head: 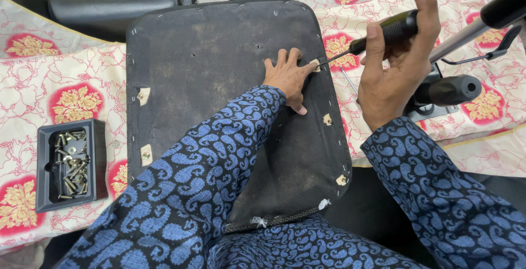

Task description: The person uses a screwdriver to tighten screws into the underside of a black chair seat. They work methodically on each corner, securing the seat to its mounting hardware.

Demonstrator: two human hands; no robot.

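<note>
My left hand (287,77) lies flat and open, fingers spread, on the black underside of a seat panel (219,82) that rests tilted across my lap, its near edge against my patterned clothing and its far edge up by two black padded armrests (115,3). My fingertips press just beside a small tan patch (314,64) close to the panel's right edge. My right hand (394,66) is clenched around the black grip of a screwdriver (392,30), held off the right side of the panel; its thin shaft slants down to the left and the tip meets that tan patch right by my left fingers

The panel's right edge runs just under the tool, with more tan patches (327,119) along it lower down and others down the left edge (143,95). The middle of the panel is bare fabric, open on my left hand's far and left sides. Past the right edge there is little room: a grey metal post (460,38) and a black lever knob (452,89) sit just behind my right hand, and a loose thin metal rod (348,80) lies on the flowered cloth (55,82) between panel and hand

Well off to the left, on the same cloth, a black tray (98,159) holds screws (72,165)
</note>
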